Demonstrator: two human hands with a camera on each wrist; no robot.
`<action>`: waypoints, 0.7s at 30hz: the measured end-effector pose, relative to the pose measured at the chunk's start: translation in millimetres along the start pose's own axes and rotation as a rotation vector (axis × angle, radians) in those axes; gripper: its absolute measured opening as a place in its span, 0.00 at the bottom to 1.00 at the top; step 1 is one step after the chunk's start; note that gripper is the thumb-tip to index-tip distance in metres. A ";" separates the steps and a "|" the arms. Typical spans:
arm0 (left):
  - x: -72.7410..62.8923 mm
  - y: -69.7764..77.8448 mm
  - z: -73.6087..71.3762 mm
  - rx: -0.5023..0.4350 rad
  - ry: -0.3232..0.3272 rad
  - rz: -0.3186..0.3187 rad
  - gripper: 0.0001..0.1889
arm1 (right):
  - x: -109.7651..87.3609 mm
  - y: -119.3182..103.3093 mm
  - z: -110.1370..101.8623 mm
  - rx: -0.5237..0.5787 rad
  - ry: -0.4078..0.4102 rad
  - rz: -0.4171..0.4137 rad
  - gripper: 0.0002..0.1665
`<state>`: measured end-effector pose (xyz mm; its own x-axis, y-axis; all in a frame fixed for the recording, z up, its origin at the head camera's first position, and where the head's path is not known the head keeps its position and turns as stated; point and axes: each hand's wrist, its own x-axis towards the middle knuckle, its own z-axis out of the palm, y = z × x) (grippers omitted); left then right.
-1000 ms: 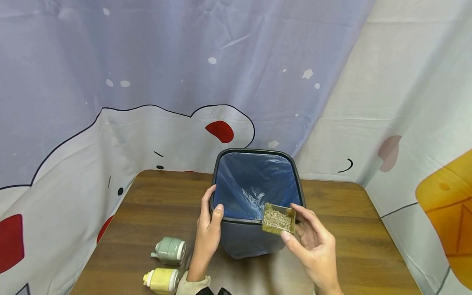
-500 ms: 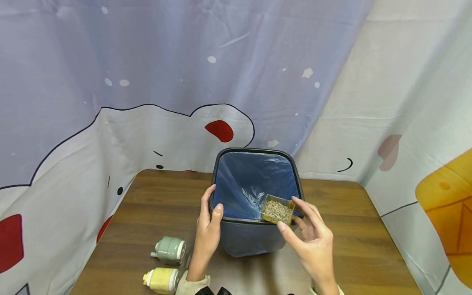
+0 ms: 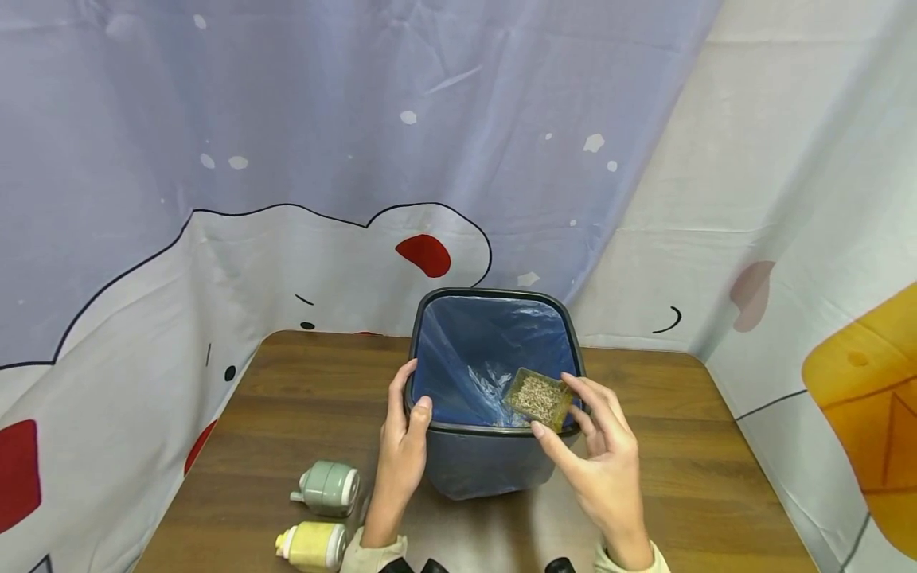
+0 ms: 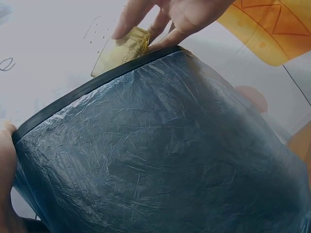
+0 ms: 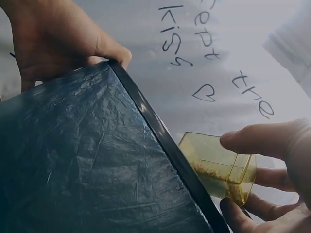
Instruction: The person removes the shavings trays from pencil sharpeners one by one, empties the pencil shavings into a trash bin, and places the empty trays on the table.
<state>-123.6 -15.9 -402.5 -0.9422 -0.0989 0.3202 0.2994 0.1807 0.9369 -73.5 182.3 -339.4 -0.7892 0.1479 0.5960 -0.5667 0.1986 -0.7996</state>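
A dark trash bin (image 3: 494, 465) with a blue plastic liner (image 3: 494, 342) stands tilted toward me. My left hand (image 3: 403, 446) grips the bin's rim at its left front corner. Between thumb and fingers, my right hand (image 3: 605, 461) pinches a small clear yellow box (image 3: 539, 396). The box is open-topped, holds light brown grains (image 3: 537, 395) and leans over the right front rim toward the bin's inside. In the left wrist view, small specks show in the air beside the tilted box (image 4: 127, 47). From the right wrist, the box (image 5: 218, 167) partly disappears behind the rim (image 5: 160, 131).
On the wooden table (image 3: 315, 398), a small green bottle (image 3: 331, 488) and a small yellow bottle (image 3: 314, 546) lie on their sides at the left front. A printed curtain (image 3: 358, 143) hangs behind the table and along its sides.
My right hand has moved the box up and left, from the front rim to over the opening, and tipped it further. My left hand keeps its place on the rim.
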 end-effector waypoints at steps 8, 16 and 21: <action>-1.9 13.5 -1.1 0.012 -0.001 -0.021 0.25 | 4.0 -4.6 3.7 -0.116 -0.049 0.022 0.36; -2.0 12.4 -1.4 0.007 -0.001 -0.014 0.25 | 10.2 -1.1 5.7 -0.243 -0.090 -0.023 0.35; -2.2 12.3 -1.4 0.007 -0.002 -0.012 0.25 | 9.7 17.6 1.6 -0.300 -0.109 -0.050 0.37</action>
<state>-117.6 -14.9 -391.5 -0.9460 -0.0996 0.3085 0.2867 0.1868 0.9396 -91.5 185.7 -347.8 -0.7919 0.0294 0.6100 -0.5234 0.4820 -0.7027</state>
